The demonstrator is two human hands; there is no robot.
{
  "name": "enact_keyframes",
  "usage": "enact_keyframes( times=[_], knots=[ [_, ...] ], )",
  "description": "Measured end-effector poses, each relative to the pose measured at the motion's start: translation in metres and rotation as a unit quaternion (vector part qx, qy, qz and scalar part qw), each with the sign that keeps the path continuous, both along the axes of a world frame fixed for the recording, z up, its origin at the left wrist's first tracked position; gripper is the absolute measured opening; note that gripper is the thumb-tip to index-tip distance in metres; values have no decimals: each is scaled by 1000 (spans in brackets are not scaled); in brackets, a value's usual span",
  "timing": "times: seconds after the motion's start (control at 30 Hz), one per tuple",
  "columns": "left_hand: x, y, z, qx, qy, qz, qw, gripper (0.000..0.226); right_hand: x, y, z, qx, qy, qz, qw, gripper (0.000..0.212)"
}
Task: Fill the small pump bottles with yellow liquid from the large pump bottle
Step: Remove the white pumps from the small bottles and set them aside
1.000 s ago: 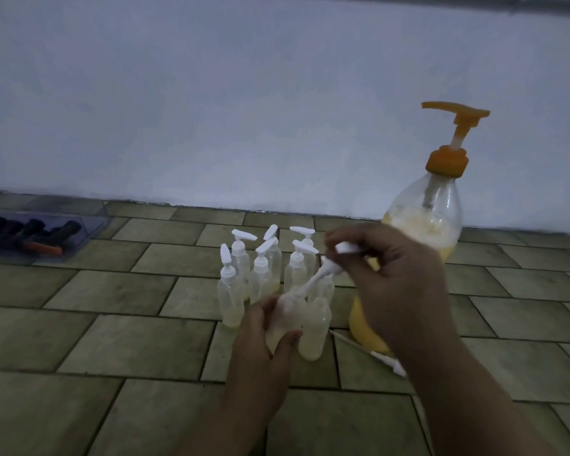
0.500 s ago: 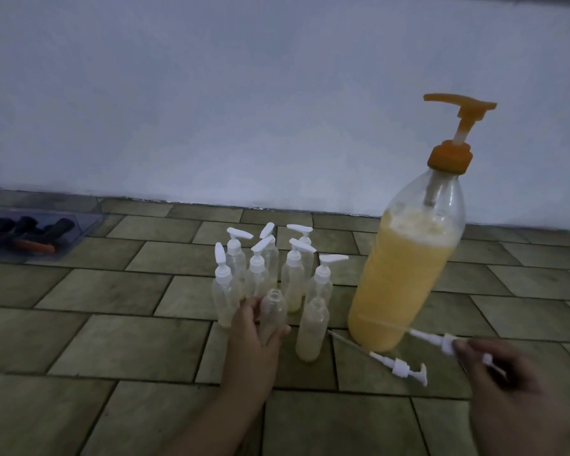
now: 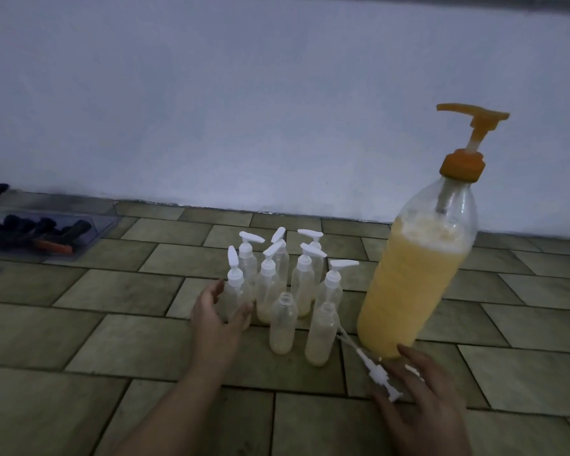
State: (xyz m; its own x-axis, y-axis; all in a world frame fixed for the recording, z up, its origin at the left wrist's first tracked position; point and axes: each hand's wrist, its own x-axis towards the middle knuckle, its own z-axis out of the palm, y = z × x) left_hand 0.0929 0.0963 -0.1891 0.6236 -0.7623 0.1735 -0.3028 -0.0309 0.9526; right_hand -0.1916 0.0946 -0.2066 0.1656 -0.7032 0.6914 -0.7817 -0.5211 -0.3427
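The large clear bottle, nearly full of yellow liquid and topped by an orange pump, stands on the tiled floor at right. Left of it is a cluster of several small capped bottles with white pumps. Two uncapped small bottles stand in front, each with a little yellow liquid at the bottom. My left hand is open, its fingers curved around the leftmost capped bottle; contact is unclear. My right hand lies flat, fingers spread, over loose white pump heads on the floor.
A clear plastic tray holding dark tools with an orange part sits at far left on the floor. A pale wall runs close behind the bottles. Greenish tiles cover the floor.
My left hand let go of the uncapped bottle, which now stands on the floor, and moved left to the leftmost capped bottle. My right hand lowered the removed pump head to the floor.
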Motion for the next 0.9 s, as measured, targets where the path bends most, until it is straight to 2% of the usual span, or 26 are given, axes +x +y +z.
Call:
enact_keyframes(
  times=[0.1,0.2,0.27,0.4,0.43,0.57,0.63,0.7,0.73,0.8,0.87,0.9],
  knots=[
    [1,0,2,-4,1,-12,1000,34,19,9,34,-67,-68,19,995,44],
    [-1,15,14,-55,25,-10,998,35,53,26,79,-85,-144,73,983,21],
    [-7,29,27,-97,24,-16,995,37,79,34,109,-27,-189,129,973,17],
    [-25,49,46,-155,-49,-42,986,42,120,33,147,192,-239,191,933,33],
    [-30,52,50,-167,-61,-51,983,42,125,32,151,215,-242,186,928,32],
    [-41,62,57,-164,-79,-82,980,46,131,29,156,196,-233,154,940,16],
    [-41,65,55,-150,-30,-113,982,59,126,25,159,235,-211,165,934,13],
    [-41,68,55,-153,32,-157,975,56,120,22,162,270,-176,185,928,11],
    [-42,69,57,-161,65,-178,969,50,118,22,162,288,-171,208,919,14],
    [-46,71,60,-177,117,-219,952,42,114,24,162,335,-196,272,881,33],
    [-50,75,62,-187,110,-231,949,41,110,26,163,376,-242,294,845,58],
    [-51,76,63,-194,98,-225,950,41,106,26,164,366,-256,280,850,68]
  ],
)
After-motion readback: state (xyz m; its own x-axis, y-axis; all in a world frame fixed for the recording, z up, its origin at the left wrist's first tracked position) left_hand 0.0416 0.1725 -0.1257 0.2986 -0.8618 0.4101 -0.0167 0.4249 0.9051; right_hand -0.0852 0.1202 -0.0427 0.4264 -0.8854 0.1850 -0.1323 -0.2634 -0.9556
